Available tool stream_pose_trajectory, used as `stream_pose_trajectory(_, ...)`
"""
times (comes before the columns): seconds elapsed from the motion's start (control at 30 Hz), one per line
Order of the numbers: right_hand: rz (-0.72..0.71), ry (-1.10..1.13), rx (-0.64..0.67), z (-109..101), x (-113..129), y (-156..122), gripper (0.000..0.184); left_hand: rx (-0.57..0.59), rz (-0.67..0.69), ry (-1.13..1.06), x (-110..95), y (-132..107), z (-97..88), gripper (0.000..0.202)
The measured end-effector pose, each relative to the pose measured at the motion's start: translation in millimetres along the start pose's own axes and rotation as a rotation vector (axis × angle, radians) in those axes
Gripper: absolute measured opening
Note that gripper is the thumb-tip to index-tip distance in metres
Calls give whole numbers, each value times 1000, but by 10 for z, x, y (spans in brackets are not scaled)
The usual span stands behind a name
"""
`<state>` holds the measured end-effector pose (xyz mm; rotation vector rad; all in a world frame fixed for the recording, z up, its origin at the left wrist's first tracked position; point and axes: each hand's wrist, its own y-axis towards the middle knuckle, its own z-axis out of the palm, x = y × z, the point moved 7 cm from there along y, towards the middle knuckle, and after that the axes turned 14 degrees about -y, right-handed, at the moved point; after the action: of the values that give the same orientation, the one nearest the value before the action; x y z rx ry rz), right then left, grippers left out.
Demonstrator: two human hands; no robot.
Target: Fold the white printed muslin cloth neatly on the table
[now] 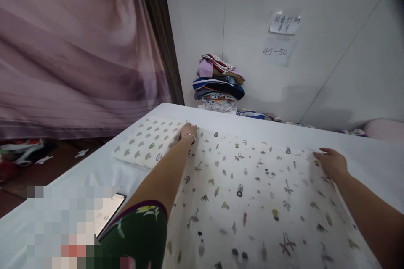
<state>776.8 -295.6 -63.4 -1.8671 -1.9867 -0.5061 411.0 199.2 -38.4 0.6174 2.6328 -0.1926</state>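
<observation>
A white cloth printed with small plants and other little motifs lies spread over the white table in front of me. My left hand, with a bracelet at its wrist, is closed on its far left corner. At the far right corner, the fingers of my right hand pinch the edge. Just left of my left hand is a folded cream cloth with grey mushroom-like shapes; its right edge reaches that hand.
A phone lies on the table at the left, partly behind a blurred patch. Folded clothes are stacked by the wall beyond the far edge. A pink curtain hangs at the left. Handwritten paper signs are on the wall.
</observation>
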Motion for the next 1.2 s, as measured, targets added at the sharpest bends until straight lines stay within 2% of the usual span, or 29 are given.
stream_pose_trajectory(0.17, -126, -267, -31, 90, 140, -49, 46, -54, 16, 8, 10, 9, 60, 35)
stream_pose_trajectory(0.3, -196, -360, 73, 120, 211, -23, 43, -37, 201, 10, -153, -31, 84, 39)
stream_pose_trajectory(0.43, -198, -205, 154, 110, 185, 4, 39, 50, 415, 13, -366, -110, 149, 34)
stream_pose_trajectory(0.57, -116, 81, 115, 46, 66, -17, 39, 43, 536, 22, -466, -178, 110, 28)
stream_pose_trajectory(0.73, -101, 249, 108, 11, -35, -62, 38, 79, 688, 49, -431, -381, -6, 21)
stream_pose_trajectory(0.87, -110, 272, 94, 9, -55, -72, 40, 159, 855, 212, -384, -601, -36, 23)
stream_pose_trajectory(0.93, -144, 265, 65, -9, -21, -85, 44, 167, 833, 292, -365, -612, -54, 25)
stream_pose_trajectory(1.03, -187, 187, 47, -43, 42, -128, 50, 192, 675, 376, -352, -499, -60, 20)
stream_pose_trajectory(1.13, -212, 60, 63, -68, 77, -180, 48, 196, 535, 404, -372, -346, -67, 14)
stream_pose_trajectory(1.2, -247, -8, 28, -104, 87, -198, 45, 185, 465, 397, -377, -243, -78, 13)
